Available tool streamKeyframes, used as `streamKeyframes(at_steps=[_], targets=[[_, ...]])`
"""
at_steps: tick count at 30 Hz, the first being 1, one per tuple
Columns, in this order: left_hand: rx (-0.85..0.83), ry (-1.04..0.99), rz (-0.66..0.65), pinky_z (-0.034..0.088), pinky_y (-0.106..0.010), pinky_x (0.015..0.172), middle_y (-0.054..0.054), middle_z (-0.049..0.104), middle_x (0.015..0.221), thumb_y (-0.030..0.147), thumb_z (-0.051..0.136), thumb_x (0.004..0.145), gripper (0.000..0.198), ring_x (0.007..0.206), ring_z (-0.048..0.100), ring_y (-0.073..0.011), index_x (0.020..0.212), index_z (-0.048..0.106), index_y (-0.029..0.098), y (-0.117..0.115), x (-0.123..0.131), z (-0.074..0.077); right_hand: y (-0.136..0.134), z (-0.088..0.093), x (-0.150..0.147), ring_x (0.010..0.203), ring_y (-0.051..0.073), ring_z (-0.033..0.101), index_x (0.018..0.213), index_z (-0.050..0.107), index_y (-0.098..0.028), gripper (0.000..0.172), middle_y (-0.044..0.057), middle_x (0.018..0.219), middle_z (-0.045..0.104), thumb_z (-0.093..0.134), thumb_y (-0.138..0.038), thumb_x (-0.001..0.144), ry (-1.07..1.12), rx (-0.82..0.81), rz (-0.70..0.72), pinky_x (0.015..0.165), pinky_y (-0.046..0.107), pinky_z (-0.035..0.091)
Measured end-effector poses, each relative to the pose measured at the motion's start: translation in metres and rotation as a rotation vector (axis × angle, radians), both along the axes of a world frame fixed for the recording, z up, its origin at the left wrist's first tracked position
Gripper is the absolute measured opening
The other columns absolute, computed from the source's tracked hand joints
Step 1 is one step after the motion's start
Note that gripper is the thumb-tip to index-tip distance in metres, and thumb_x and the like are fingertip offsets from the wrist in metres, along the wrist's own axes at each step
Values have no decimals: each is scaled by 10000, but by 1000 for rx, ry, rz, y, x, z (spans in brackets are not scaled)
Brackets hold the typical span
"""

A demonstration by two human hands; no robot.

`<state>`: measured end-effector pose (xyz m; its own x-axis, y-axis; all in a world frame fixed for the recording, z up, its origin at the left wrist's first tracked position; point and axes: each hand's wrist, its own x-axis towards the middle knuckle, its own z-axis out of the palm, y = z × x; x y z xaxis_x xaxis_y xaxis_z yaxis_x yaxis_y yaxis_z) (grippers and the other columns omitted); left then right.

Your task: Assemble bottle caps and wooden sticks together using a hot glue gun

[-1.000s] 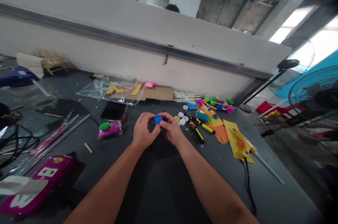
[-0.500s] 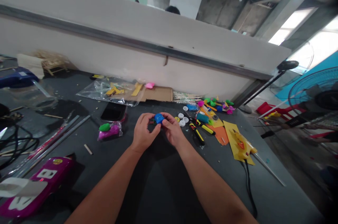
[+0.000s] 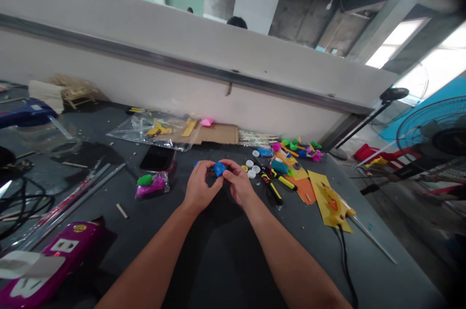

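A small lump of blue modelling clay (image 3: 219, 169) is held above the dark table between both hands. My left hand (image 3: 198, 185) is closed on its left side, thumb and fingertips pressed to it. My right hand (image 3: 238, 183) pinches the lump from the right, its thumb in front. Another bit of blue (image 3: 196, 164) shows just beyond the left fingers; I cannot tell whether it belongs to the lump. Left of the hands lies a packet of purple clay (image 3: 155, 185) with a green clay piece (image 3: 144, 180) on top. White discs (image 3: 252, 173) sit just right of the right hand.
Yellow-black pliers (image 3: 272, 189) and a yellow glue gun (image 3: 337, 209) with its cord lie to the right. Behind the hands are a phone (image 3: 156, 158) and a cardboard strip (image 3: 218, 134). A magenta device (image 3: 73, 251) occupies the near left. A low partition (image 3: 182, 90) borders the back.
The blue clay has turned or been reshaped slightly between my fingers. A blue bit now shows beyond my left hand. The whole view has shifted a little downward in the frame.
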<state>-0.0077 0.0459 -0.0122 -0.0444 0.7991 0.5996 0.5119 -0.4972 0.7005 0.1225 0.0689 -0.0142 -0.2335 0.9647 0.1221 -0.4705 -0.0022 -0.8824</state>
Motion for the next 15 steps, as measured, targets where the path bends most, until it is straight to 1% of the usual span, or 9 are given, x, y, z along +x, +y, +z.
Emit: streamKeyframes(at_steps=[4,8,11,15], targets=[[6,-50,-4,526,-311,728,-44,523,961,202,587,729,245,889,543,-169,958,501,199,1,-1,-1,1,-2,-1,795,132,558,918,677,-229,324,-1,866,639,766,-244,607,8,0,6,754,254,437],[10,-74,-22,524,-306,748,-47,525,966,171,561,743,265,898,543,-166,999,502,195,0,-1,-2,3,-5,1,817,128,554,912,670,-228,318,-6,873,633,763,-217,608,-49,42,9,763,244,432],[21,-48,-43,517,-315,768,-48,545,970,170,567,747,287,896,552,-166,1027,507,197,0,-2,-2,4,-6,4,823,132,548,919,666,-229,322,-9,881,624,760,-212,611,-89,76,7,760,247,434],[51,32,-28,493,-358,818,-48,571,968,172,584,736,288,907,557,-182,1016,521,198,2,-3,-2,4,-5,5,838,145,546,934,667,-231,319,-2,895,626,749,-229,626,-107,93,-2,771,259,434]])
